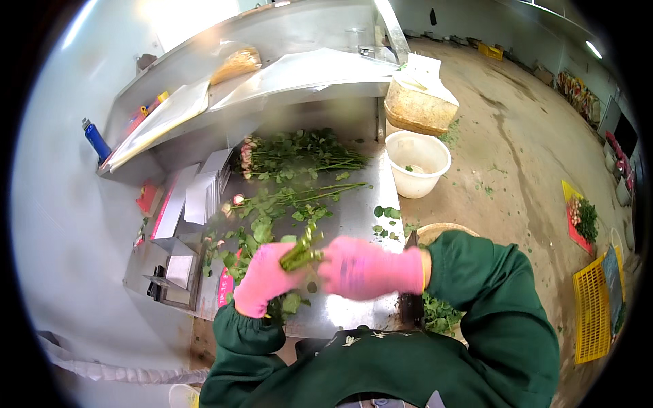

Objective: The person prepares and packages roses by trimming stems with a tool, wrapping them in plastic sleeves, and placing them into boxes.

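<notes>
Both my hands wear pink gloves. My left hand [270, 275] is closed around a bundle of cut green rose stems [301, 252], whose ends point up and to the right. Leaves from the bundle show to the left of and below that hand. My right hand [357, 268] is slightly blurred beside the stem ends; its fingers are bent, and whether they grip anything is hidden. Beyond the hands, a few loose roses [237, 200] lie across the metal worktable [357, 209]. A larger pile of pink-edged roses [306, 153] rests farther back, under the shelf.
A shelf [306, 84] with plastic sheets spans the table's back. White cards [201, 196] stand at left near a metal holder [178, 275]. To the right are a white bucket [418, 163], a leaf-filled container [441, 313] and a yellow crate [592, 306] on the floor.
</notes>
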`<control>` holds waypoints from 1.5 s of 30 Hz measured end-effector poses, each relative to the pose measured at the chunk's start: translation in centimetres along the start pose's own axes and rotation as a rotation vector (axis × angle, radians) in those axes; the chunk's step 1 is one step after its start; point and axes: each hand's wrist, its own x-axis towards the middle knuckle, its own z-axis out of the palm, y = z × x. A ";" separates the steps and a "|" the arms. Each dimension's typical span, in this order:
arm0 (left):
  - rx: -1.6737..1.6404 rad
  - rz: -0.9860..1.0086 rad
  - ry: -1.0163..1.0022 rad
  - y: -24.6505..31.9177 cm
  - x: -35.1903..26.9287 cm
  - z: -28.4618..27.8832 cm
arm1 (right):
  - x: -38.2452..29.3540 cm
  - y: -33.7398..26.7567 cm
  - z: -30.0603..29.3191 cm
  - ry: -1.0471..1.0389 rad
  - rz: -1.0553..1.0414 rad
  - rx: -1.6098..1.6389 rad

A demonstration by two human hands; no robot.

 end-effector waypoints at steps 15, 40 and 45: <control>0.405 -0.063 0.290 -5.5 1.6 5.7 | 1.2 -3.8 -5.4 0.202 0.284 0.491; 0.080 0.016 0.197 -0.9 -2.6 0.4 | 1.0 -2.5 -2.7 0.343 0.949 1.565; 0.100 0.018 0.172 -1.1 -1.9 2.1 | -0.3 -3.7 -4.1 0.206 0.754 1.002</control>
